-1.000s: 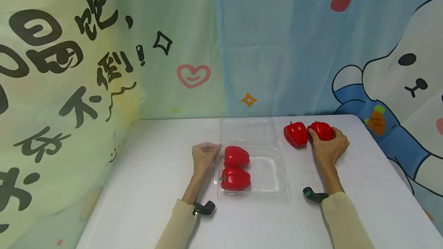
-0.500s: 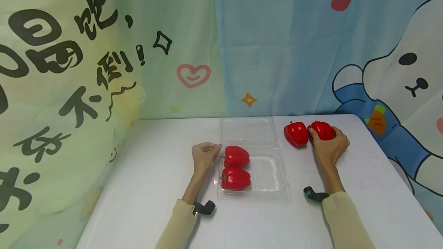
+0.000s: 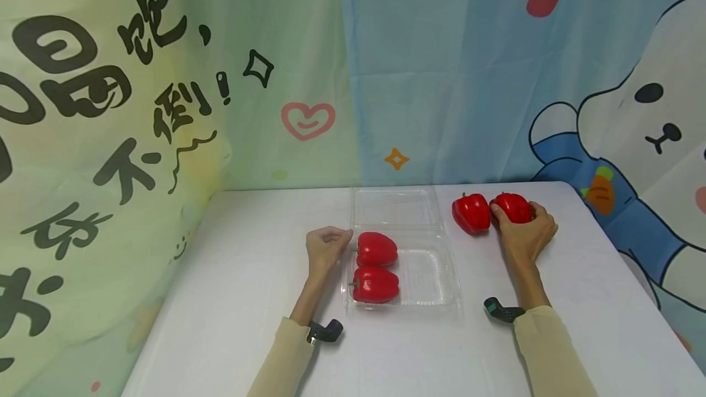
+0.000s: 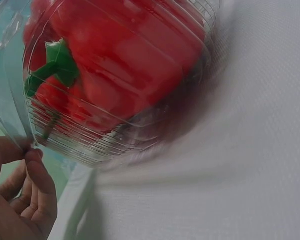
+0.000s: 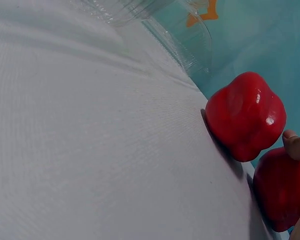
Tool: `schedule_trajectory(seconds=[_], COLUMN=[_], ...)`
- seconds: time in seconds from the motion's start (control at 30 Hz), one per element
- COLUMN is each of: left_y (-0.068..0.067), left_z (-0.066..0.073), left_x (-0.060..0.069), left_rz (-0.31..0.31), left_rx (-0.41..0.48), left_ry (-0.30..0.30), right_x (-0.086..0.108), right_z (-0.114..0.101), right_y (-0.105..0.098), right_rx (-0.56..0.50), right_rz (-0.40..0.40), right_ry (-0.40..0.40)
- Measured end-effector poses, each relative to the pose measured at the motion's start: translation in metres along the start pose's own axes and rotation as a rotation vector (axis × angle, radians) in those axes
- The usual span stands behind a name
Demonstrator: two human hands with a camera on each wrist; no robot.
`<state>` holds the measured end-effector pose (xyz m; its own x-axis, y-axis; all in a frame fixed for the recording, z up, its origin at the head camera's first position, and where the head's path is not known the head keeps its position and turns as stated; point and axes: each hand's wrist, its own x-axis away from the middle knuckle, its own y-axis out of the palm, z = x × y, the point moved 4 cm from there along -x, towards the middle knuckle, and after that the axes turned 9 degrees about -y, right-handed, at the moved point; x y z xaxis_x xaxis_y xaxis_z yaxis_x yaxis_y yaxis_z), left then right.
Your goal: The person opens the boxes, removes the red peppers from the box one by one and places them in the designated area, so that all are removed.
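Note:
At the back right of the table, my right hand [image 3: 526,233] grips a red bell pepper [image 3: 513,208] between thumb and fingers. A second bell pepper [image 3: 471,214] stands just left of it, and both appear to rest on the table. My left hand [image 3: 326,250] pinches the left rim of a clear plastic clamshell box [image 3: 427,277], thumb against finger, as the left wrist view shows. Inside the box's left half lie two more bell peppers, a rear one [image 3: 377,249] and a front one [image 3: 375,285]; a green stem [image 4: 62,65] shows in the left wrist view.
The box's clear lid [image 3: 394,208] lies folded back toward the rear edge of the white table [image 3: 242,287]. A printed curtain [image 3: 469,78] hangs right behind the table and along its left side. Each wrist wears a dark camera mount [image 3: 326,331].

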<state>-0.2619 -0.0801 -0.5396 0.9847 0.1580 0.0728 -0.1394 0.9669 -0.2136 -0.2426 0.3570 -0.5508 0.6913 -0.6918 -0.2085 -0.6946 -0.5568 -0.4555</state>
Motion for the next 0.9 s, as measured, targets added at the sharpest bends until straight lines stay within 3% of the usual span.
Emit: schedule_trajectory(seconds=[0.37,0.63,0.9], left_y=[0.0,-0.001,-0.001], left_z=[0.002,0.0,0.0], left_x=[0.001,0.001,0.001], left_rz=[0.004,0.006,-0.002], left_rx=[-0.019,-0.024,-0.024], left_ry=[0.004,-0.001,0.008], right_x=[-0.001,0.0,0.006], right_z=[-0.007,-0.01,-0.03], right_y=[-0.008,-0.015,-0.027], right_rx=[0.007,0.018,-0.003], right_rz=[0.008,0.05,0.069], right_ry=[0.008,-0.069,-0.169])
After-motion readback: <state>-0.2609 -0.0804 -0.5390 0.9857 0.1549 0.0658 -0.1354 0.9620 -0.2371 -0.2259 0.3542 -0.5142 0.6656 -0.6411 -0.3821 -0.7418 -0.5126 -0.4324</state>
